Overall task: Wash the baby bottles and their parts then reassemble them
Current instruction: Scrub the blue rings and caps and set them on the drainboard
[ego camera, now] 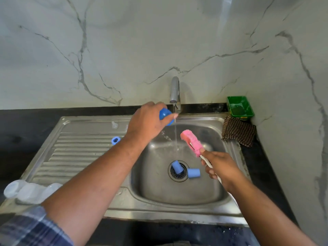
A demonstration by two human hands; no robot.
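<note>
The left hand (150, 121) curls round a blue dome cap (166, 115), holding it just beside the water stream (175, 135) under the faucet (174, 91) at the centre of the frame. The right hand (220, 167) grips the white handle of a bottle brush (191, 142). Its pink sponge head is raised over the basin, near the stream and apart from the cap.

Two pale blue cylinders (193, 173) lie at the bottom of the sink (159, 210), one on the drain strainer, the other just beside it. A blue screw ring (115, 140) and a clear teat (114, 124) sit on the drainboard at left. Clear bottles (26, 190) lie on their sides at lower left.

The wet cap looks slippery and could drop from the fingers into the basin. The cylinder over the strainer may slow the draining. The bottles, lying loose by the rim, could roll.

The steel sink is set in a black counter (17, 130) against white veined marble walls. A green tub (239, 108) and a checked cloth (238, 133) sit in the right corner.
</note>
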